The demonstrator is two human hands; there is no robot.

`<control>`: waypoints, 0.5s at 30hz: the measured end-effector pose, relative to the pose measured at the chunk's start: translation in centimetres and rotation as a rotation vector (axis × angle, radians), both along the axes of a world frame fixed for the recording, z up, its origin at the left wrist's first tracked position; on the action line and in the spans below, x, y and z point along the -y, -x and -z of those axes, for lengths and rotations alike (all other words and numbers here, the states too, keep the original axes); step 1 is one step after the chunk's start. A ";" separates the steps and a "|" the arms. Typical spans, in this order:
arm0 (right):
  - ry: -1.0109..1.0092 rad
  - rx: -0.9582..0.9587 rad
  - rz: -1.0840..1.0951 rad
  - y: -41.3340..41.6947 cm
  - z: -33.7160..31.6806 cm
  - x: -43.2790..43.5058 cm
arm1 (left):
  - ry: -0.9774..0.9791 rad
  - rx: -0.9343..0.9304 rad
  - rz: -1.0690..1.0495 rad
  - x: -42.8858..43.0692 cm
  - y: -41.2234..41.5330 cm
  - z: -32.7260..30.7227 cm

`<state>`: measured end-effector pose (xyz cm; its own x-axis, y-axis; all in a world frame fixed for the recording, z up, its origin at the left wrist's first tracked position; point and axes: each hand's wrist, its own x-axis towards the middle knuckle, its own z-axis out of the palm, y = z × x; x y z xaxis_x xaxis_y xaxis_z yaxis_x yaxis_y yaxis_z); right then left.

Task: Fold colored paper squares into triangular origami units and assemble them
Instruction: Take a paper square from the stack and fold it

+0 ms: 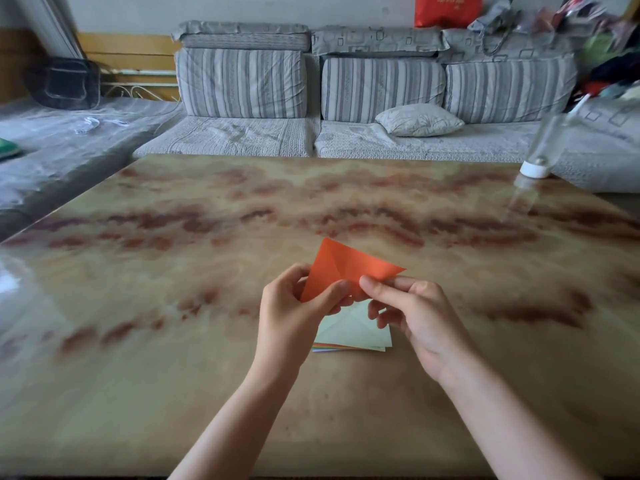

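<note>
An orange paper (346,266), creased and partly folded, is held up above the table. My left hand (294,313) pinches its lower left part between thumb and fingers. My right hand (415,313) pinches its lower right edge with thumb and forefinger. Directly under my hands lies a small stack of colored paper squares (356,332) with a pale green sheet on top; my hands hide part of it.
The marbled brown table (207,271) stretches wide on all sides. A clear bottle with a white cap (540,157) stands upside down at the far right edge. Beyond the table is a grey striped sofa (311,88) with a small pillow (419,120).
</note>
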<state>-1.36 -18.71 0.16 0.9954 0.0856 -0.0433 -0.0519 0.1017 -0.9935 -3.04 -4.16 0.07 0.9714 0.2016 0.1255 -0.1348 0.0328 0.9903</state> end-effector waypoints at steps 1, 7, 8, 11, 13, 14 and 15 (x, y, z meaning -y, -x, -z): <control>-0.013 0.003 -0.007 0.0 -0.1 0.0 | 0.002 0.002 -0.001 0.0 0.0 0.0; -0.093 -0.009 0.037 -0.1 -0.1 0.0 | 0.021 -0.001 0.009 0.1 0.1 -0.2; -0.117 -0.019 0.054 -0.1 -0.1 0.1 | 0.019 -0.005 0.006 0.1 0.1 -0.1; -0.155 -0.021 0.088 -0.3 -0.1 0.1 | 0.013 -0.016 0.001 0.2 0.1 -0.1; -0.157 -0.014 0.081 -0.2 -0.2 0.0 | 0.008 -0.013 -0.015 0.1 0.0 -0.1; -0.160 -0.012 0.077 -0.2 -0.2 -0.1 | 0.012 -0.012 -0.019 0.1 0.0 -0.2; -0.167 -0.010 0.078 -0.2 -0.3 -0.1 | 0.017 -0.013 -0.019 0.1 -0.1 -0.2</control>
<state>-1.15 -18.58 0.41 0.9989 0.0148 -0.0448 -0.0471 0.2694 -0.9619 -2.98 -4.21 0.26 0.9689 0.2221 0.1096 -0.1230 0.0474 0.9913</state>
